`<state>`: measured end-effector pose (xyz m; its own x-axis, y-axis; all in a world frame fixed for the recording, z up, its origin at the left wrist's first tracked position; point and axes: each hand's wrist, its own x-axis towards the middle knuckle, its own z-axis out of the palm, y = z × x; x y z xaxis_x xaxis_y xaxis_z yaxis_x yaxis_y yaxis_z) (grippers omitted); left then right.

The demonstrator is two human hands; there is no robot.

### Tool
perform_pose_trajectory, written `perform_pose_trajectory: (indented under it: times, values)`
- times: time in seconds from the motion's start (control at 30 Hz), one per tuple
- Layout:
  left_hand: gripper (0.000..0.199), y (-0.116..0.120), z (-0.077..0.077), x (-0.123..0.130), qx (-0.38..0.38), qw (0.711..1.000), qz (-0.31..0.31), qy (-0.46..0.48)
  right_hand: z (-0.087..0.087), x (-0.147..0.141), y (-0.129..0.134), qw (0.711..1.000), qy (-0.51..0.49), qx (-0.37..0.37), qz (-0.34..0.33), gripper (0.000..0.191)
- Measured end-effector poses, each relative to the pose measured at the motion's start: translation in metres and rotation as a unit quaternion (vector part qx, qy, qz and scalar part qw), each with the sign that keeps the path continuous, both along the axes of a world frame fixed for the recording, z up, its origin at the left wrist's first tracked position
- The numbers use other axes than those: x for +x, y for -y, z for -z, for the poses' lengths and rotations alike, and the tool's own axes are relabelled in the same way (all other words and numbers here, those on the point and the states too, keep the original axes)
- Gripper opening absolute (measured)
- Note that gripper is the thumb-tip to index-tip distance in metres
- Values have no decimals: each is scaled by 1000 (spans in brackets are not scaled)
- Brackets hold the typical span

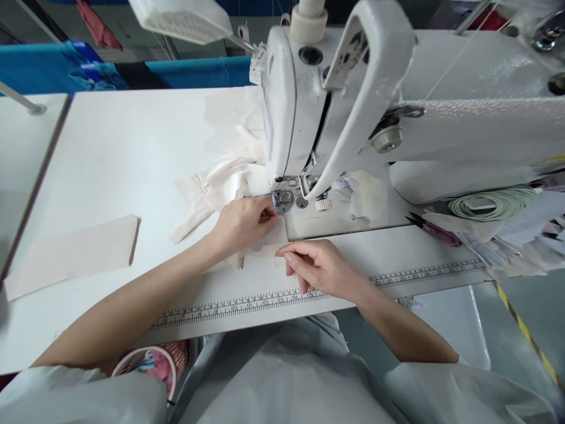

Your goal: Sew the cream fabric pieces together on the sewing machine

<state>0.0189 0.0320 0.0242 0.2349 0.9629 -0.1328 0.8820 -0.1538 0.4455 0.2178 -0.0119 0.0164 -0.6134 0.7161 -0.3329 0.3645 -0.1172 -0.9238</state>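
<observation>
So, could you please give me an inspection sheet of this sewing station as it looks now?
Surface: white table with a printed ruler strip along its front edge.
Job's things: cream fabric piece under the presser foot of the sewing machine.
Clutter: loose fabric panel; green tape coil; snips.
Grippers: left hand presses the fabric at the foot; right hand rests on its near edge.
Cables: nothing seen.
Surroundings: blue bins behind; pink basket below.

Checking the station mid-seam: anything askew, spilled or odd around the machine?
Nothing damaged or spilled. Right of the sewing machine, loose papers and coiled green cord lie in an untidy heap. Both the left hand and right hand rest flat on the cream fabric.
</observation>
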Motion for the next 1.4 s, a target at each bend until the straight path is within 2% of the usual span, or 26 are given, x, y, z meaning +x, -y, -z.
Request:
perform_pose_trajectory:
  times: [0.07,0.1,0.17,0.2,0.27,0.33,0.43,0.53,0.73,0.83,0.93,1.07,1.13,1.23,1.27,1.33,1.4]
  values:
    - [12,0,0,-1,4,1000,4,-1,-2,1,0,999,22,23,-16,30]
    - [13,0,0,-1,6,1000,6,-2,-4,2,0,997,39,58,-24,30]
    - [14,0,0,-1,11,1000,9,-2,-7,3,-1,979,91,181,-32,30]
    - [14,0,0,-1,14,1000,10,-2,-8,4,-2,957,126,258,-31,30]
    - [14,1,-1,0,15,1000,11,-4,-10,5,-6,895,204,394,-37,33]
    - [14,1,-2,1,10,1000,6,-9,-11,4,-11,831,267,483,-67,36]
    - [14,1,-4,2,-2,1000,-3,-17,-10,3,-20,765,312,549,-127,37]
    - [14,1,-5,3,-7,1000,-3,-21,-6,1,-24,735,333,571,-149,36]
    - [14,-1,-3,2,-10,1000,1,-28,-1,-3,-21,725,351,578,-130,35]
    - [18,-2,-6,-6,-32,999,31,-4,-2,-5,-20,730,354,569,-134,35]
    - [23,0,-15,-26,-49,997,61,-15,-2,-5,-21,734,350,564,-142,39]
    - [22,18,-28,-64,-63,991,48,-108,-2,-2,-26,749,340,547,-154,42]
    - [24,34,-33,-78,-25,981,30,-189,-3,0,-30,758,334,532,-174,43]
    - [27,62,-36,-77,132,949,-7,-285,-4,4,-36,764,326,517,-205,46]
    - [23,70,-35,-71,179,943,7,-280,-4,5,-37,765,324,516,-208,47]
    - [19,81,-32,-53,229,945,91,-216,-3,6,-38,765,323,519,-201,48]
    - [17,87,-27,-34,230,943,168,-172,-1,6,-37,766,323,525,-184,48]
